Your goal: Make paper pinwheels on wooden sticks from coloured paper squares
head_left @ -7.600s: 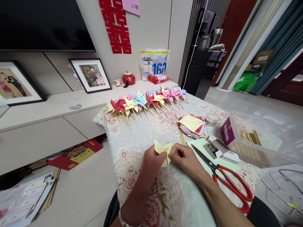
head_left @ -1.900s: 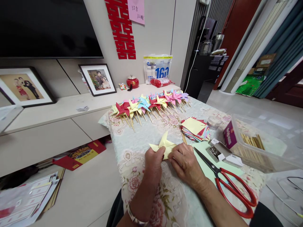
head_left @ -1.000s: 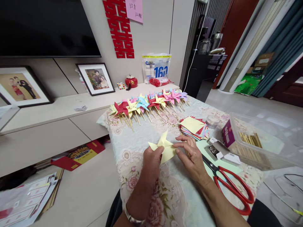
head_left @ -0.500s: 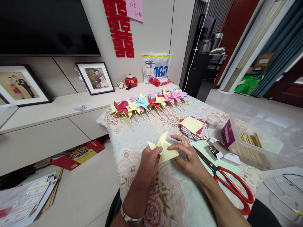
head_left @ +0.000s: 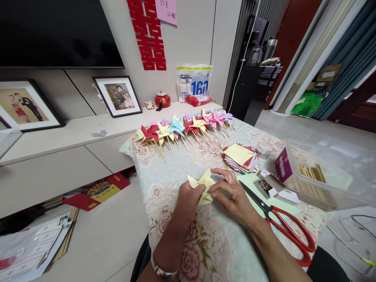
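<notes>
Over the near part of the table, my left hand [head_left: 189, 197] grips a pale yellow paper pinwheel [head_left: 205, 178], the thumb pressing near its centre. Several of its corners are folded inward. From the right, my right hand [head_left: 230, 192] has thumb and index finger closed on a flap of the same paper, with part of that flap hidden behind the fingers. Close to my right hand lie scissors with red handles [head_left: 289, 227], blades pointing toward it. Just beyond is a stack of coloured paper squares [head_left: 241, 158], a yellow one on top.
Finished pinwheels on sticks [head_left: 182, 129] lie in a row along the table's far side. At right are a small open box of metal pins [head_left: 266, 187], a round clear container [head_left: 264, 150] and a plastic bin [head_left: 323, 176] holding wooden sticks. A floral cloth [head_left: 188, 156] covers the table.
The pinwheel has turned and shifted slightly right in my left hand. My right thumb and index finger have closed on its right-hand flap, which is now folded in.
</notes>
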Tool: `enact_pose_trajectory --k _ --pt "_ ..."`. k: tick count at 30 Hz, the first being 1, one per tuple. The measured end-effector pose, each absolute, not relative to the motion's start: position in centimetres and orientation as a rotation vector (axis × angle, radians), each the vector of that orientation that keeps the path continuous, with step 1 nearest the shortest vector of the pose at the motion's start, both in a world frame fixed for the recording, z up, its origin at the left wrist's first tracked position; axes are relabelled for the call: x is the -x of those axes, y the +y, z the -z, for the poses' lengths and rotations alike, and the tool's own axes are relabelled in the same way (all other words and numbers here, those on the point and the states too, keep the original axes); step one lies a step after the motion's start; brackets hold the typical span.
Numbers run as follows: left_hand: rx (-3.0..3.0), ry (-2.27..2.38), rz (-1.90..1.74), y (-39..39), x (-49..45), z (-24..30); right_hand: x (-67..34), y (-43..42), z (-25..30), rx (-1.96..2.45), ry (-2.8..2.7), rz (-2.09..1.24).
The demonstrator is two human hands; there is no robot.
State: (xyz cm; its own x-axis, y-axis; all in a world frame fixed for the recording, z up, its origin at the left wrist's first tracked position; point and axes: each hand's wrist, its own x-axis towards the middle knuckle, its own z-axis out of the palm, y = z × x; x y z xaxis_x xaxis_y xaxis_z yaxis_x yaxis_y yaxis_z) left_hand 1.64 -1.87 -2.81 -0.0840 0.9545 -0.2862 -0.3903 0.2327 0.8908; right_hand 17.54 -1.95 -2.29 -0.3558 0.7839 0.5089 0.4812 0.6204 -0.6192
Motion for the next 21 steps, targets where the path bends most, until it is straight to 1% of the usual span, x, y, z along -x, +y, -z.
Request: enact_pose_trajectory --k 9,16,21 --pt "-0.725 1.08 -1.194 -1.7 -1.5 3.4 -17.1 -2.2 2.0 1.05 -2.048 -0.431" --pt "-0.756 1.138 -1.182 -1.8 -1.6 3.7 -16.6 -2.0 3.2 1.114 -1.873 -0.53" --pt "-0.796 1.19 -1.163 -1.7 -1.7 3.5 -16.5 -1.9 3.5 1.161 -1.862 -0.523"
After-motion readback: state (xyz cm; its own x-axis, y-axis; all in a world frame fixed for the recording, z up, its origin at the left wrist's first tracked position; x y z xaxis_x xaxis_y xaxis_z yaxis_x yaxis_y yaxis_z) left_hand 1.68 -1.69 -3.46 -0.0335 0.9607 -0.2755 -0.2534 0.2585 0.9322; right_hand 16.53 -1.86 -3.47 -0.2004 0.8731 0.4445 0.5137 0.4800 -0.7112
